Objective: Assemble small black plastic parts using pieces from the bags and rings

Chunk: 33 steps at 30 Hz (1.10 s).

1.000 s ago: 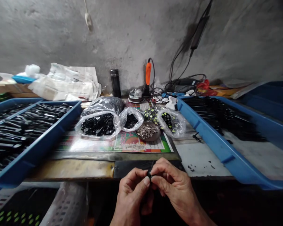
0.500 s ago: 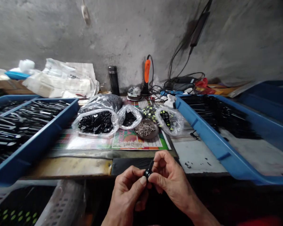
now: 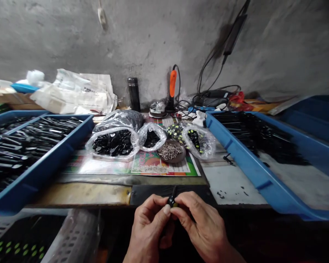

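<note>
My left hand [image 3: 150, 223] pinches a small black plastic part [image 3: 171, 200] between thumb and forefinger, in front of the table's near edge. The part has a rounded body and a thin stem pointing up and away. From the other side my right hand [image 3: 200, 223] closes thumb and forefinger on the same part. A bit of yellow-green shows beside the right fingertips; the rest there is hidden. Beyond the hands, a round dish [image 3: 178, 157] holds small metal pins or screws. Around it stand open plastic bags of black parts [image 3: 113, 142], small black pieces [image 3: 151, 139] and yellow-green-dotted pieces [image 3: 196, 140].
Blue trays of long black parts flank me: a left tray [image 3: 48, 160] and a right tray [image 3: 252, 179]. At the back stand a black flask [image 3: 133, 94] and an orange-handled tool [image 3: 172, 84] with cables. A white basket [image 3: 68, 237] sits below, left.
My right hand's fingers have come down from the tip of the stem to the part's body, closing in a pinch there. The left hand keeps its hold. The view has shifted slightly.
</note>
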Each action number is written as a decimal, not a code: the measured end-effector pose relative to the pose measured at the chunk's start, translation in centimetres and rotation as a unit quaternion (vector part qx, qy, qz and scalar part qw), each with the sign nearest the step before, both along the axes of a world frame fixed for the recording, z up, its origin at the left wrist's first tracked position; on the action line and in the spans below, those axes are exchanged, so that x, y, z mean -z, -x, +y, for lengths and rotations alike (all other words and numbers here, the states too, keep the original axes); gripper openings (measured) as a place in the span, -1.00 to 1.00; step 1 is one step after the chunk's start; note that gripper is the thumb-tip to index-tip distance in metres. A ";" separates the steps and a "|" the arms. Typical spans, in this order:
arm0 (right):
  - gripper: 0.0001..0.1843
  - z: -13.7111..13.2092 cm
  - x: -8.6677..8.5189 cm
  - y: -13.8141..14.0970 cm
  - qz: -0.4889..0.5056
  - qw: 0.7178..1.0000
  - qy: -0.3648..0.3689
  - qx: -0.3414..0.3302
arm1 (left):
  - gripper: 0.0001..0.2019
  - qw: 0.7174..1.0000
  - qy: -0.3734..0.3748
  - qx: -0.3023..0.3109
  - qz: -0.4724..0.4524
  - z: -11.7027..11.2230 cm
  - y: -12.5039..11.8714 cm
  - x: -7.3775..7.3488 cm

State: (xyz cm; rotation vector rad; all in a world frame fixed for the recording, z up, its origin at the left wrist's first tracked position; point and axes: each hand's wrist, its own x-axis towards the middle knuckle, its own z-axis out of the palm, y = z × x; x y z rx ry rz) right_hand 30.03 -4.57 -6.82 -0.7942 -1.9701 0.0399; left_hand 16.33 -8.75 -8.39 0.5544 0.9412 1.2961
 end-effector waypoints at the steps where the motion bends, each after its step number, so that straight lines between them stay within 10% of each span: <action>1: -0.76 -0.1 0.0 0.0 -0.010 1.000 -0.006 0.010 | -0.62 1.000 0.001 -0.004 0.001 0.0 0.0 0.0; 12: -0.68 0.0 -0.7 -0.1 -0.004 0.997 0.080 -0.012 | -0.61 1.000 -0.002 -0.025 0.000 -0.3 -0.2 -0.5; 33: -0.63 0.5 0.2 1.1 -0.050 0.998 -0.004 0.038 | -0.58 0.997 0.007 -0.071 -0.007 0.0 0.0 -0.8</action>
